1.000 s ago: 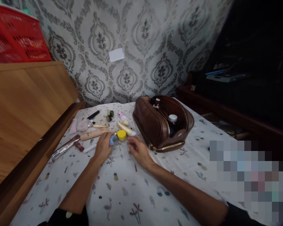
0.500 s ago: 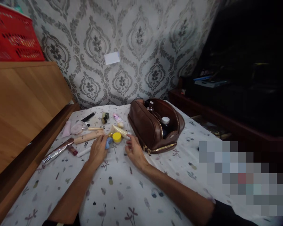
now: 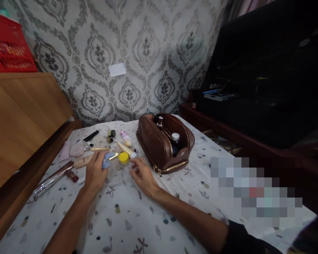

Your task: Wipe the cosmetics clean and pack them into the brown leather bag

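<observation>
My left hand (image 3: 95, 171) is closed on a small light-blue item (image 3: 107, 160) with a thin gold-coloured part; its kind is not clear. It is just left of a round jar with a yellow lid (image 3: 123, 158). My right hand (image 3: 143, 176) rests to the jar's right, fingers loosely bent and apart, with nothing visible in them. Behind the jar lies a cream tube (image 3: 125, 149) with a pale cap. A beige tube (image 3: 82, 161) and a white stick (image 3: 81, 180) are partly hidden by my left hand. Right of my hands stands a brown cosmetic bag (image 3: 151, 146), unzipped, with a white-capped bottle (image 3: 175, 138) inside.
On the patterned cloth (image 3: 129, 211) lie a silver-handled brush (image 3: 53, 178), a dark red tube (image 3: 72, 175), a pink tube (image 3: 65, 151), a round compact (image 3: 77, 150), a black tube (image 3: 91, 135), small dark jars (image 3: 111, 134) and a floral tube (image 3: 125, 136). A wooden panel (image 3: 26, 106) borders the left.
The view has shifted. My left hand has drawn left, away from the yellow-lidded jar, with the blue item showing more clearly in its fingers. My right hand stays near the jar.
</observation>
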Tool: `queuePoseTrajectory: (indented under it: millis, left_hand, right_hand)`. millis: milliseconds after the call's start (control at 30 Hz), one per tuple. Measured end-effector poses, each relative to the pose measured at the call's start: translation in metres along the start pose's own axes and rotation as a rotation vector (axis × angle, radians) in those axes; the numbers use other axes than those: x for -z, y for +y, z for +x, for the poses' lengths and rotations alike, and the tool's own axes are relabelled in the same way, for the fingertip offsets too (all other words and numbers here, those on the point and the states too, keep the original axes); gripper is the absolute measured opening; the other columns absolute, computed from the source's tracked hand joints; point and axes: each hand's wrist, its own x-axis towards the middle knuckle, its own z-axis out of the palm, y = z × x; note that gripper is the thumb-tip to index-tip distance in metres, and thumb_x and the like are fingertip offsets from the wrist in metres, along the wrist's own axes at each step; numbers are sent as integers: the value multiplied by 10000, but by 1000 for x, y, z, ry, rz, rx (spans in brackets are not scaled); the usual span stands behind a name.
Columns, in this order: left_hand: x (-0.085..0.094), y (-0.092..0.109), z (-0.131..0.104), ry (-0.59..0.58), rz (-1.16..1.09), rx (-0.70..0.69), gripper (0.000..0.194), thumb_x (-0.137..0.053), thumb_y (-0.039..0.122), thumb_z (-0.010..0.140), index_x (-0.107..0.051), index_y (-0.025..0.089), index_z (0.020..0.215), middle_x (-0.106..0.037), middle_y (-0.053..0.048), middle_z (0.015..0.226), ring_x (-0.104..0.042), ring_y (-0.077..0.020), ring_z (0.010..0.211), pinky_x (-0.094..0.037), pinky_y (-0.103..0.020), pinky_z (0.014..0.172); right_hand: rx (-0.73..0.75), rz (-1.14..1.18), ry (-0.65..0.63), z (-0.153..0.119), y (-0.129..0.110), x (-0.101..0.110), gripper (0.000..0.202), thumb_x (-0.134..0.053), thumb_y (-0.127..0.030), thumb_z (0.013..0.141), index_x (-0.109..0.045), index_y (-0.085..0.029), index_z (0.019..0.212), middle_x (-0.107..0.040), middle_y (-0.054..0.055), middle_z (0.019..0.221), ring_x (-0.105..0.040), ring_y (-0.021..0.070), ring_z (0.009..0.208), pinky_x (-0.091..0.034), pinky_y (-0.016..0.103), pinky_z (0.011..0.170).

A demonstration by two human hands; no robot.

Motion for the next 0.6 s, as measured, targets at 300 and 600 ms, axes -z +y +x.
queuePoseTrajectory:
  millis: [300,600]
  left_hand:
    - [-9,37,-18,-54,-160,-272,361,-480,76,802,-580,232,1112,-658,-48,984,-660,-190,924,-544,-275,806]
    - [-8,33,-23,28,-252,-238,366,-548,154,882,-536,217,1242,-635,-85,1076,-637,-212,987,-546,-307,862]
  right_hand:
    - [-46,173,-163,-10,-12,1,406,-641,-171,826,-555,-209,1221,-594,61,1091,-613,164,874,-517,303,773]
    - [-248,263,-160,-7,-24,13,146,-713,-98,745,-626,-196,810,-546,-40,746,-505,115,690,-391,211,622]
